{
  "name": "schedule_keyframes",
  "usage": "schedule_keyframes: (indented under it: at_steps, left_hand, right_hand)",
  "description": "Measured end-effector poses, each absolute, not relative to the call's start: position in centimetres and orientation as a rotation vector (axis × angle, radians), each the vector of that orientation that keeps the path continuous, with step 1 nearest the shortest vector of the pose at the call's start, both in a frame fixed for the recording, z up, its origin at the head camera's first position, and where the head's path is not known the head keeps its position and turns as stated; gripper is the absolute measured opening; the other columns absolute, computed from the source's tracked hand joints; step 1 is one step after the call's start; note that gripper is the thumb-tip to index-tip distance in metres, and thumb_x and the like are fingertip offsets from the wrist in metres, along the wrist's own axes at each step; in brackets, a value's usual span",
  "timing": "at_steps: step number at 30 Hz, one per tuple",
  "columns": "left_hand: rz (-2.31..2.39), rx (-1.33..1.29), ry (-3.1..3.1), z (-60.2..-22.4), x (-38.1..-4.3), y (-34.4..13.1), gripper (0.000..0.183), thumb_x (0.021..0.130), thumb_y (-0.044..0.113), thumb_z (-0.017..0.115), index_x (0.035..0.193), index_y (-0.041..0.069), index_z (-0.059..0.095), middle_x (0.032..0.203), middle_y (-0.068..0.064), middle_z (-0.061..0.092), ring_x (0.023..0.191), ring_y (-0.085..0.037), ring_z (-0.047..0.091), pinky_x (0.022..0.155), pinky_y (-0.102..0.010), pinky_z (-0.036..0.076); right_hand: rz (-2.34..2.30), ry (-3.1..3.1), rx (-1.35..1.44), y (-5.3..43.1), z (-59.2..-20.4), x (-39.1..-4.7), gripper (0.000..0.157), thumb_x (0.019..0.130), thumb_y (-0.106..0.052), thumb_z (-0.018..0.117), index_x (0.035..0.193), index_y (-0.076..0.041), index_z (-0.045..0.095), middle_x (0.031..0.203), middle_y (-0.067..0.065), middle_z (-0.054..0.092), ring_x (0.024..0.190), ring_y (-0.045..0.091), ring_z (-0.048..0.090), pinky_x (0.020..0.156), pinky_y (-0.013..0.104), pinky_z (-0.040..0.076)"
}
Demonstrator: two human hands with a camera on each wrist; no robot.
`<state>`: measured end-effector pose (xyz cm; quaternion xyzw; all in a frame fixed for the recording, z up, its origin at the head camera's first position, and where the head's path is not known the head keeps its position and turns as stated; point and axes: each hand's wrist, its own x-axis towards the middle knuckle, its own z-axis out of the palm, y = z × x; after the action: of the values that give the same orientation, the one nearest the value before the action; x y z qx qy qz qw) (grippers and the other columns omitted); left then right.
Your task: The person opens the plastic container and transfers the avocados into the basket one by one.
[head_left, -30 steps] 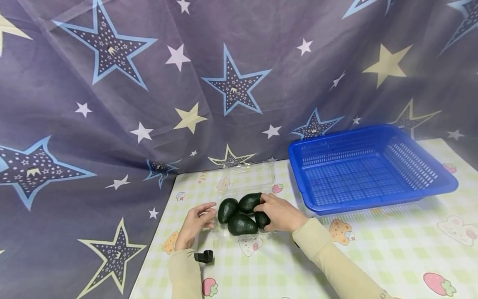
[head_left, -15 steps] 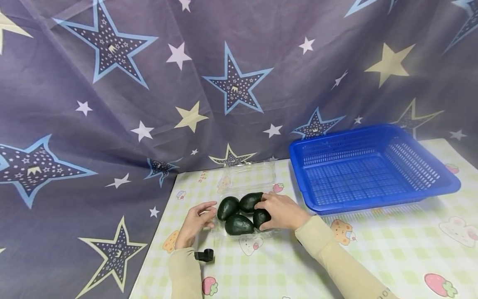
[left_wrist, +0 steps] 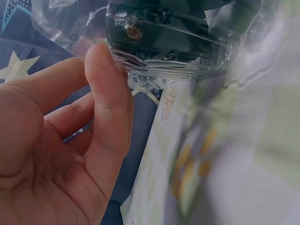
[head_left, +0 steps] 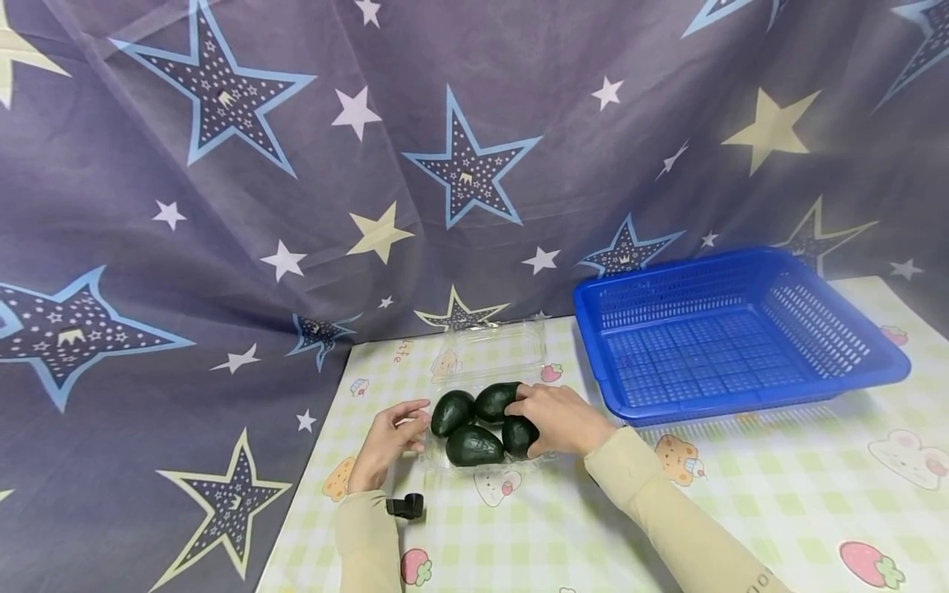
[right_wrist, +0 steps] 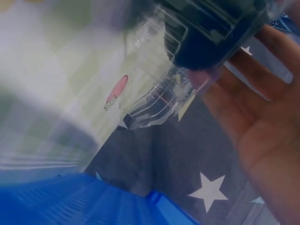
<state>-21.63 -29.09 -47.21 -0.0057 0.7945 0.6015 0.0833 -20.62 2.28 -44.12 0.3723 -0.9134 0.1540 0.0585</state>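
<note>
Several dark green avocados sit together in a clear plastic clamshell box (head_left: 437, 465), whose lid (head_left: 493, 350) lies folded back behind it. My right hand (head_left: 563, 420) reaches over the box's right end, fingers and thumb curled round the right-hand avocado (head_left: 521, 436). To its left lie the front avocado (head_left: 474, 446), the back avocado (head_left: 495, 403) and the left avocado (head_left: 452, 413). My left hand (head_left: 385, 445) is at the box's left end, fingers loosely bent. In the left wrist view its fingertips (left_wrist: 99, 58) are right at the box wall (left_wrist: 154, 65).
A large blue plastic basket (head_left: 726, 403) with slotted walls stands to the right. A checked cloth (head_left: 667, 527) with printed cartoons covers the table. Behind the table hangs a dark curtain (head_left: 296, 123) with stars.
The front and right-hand avocados have shifted slightly left in the box. My right hand has stayed over the right-hand avocado, its thumb moving a little; the left hand is almost still.
</note>
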Motion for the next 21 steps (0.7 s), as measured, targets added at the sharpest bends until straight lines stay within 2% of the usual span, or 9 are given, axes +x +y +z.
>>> schedule_keyframes:
  at_steps: [7, 14, 21]
  left_hand:
    - [1.81, -0.032, 2.347, -47.6, -21.4, -28.9, 0.041, 0.096, 0.014, 0.067, 0.134, 0.0, 0.059, 0.107, -0.015, 0.06, 0.075, -0.019, 0.063, 0.058, -0.025, 0.06]
    - [1.823, -0.006, 2.322, -48.0, -21.4, -28.6, 0.044, 0.096, 0.015, 0.067, 0.135, -0.003, 0.057, 0.107, -0.015, 0.058, 0.07, -0.015, 0.061, 0.057, -0.024, 0.059]
    - [1.813, -0.015, 2.35, -47.5, -21.7, -29.2, 0.044, 0.096, 0.016, 0.068, 0.135, -0.001, 0.058, 0.109, -0.016, 0.058, 0.072, -0.015, 0.061, 0.058, -0.024, 0.059]
  right_hand:
    - [0.43, -2.741, 1.092, 2.8, -44.0, -20.1, 0.062, 0.064, -0.036, 0.093, 0.119, -0.017, 0.072, 0.114, 0.006, 0.065, 0.098, 0.022, 0.065, 0.075, 0.041, 0.06]
    - [0.453, -2.726, 1.052, 3.5, -43.3, -19.5, 0.066, 0.069, -0.039, 0.09, 0.126, -0.015, 0.069, 0.116, 0.008, 0.063, 0.099, 0.024, 0.065, 0.071, 0.044, 0.061]
    - [0.468, -2.652, 1.033, 3.9, -41.6, -19.4, 0.065, 0.071, -0.041, 0.089, 0.127, -0.017, 0.068, 0.118, 0.006, 0.062, 0.108, 0.026, 0.062, 0.079, 0.043, 0.061]
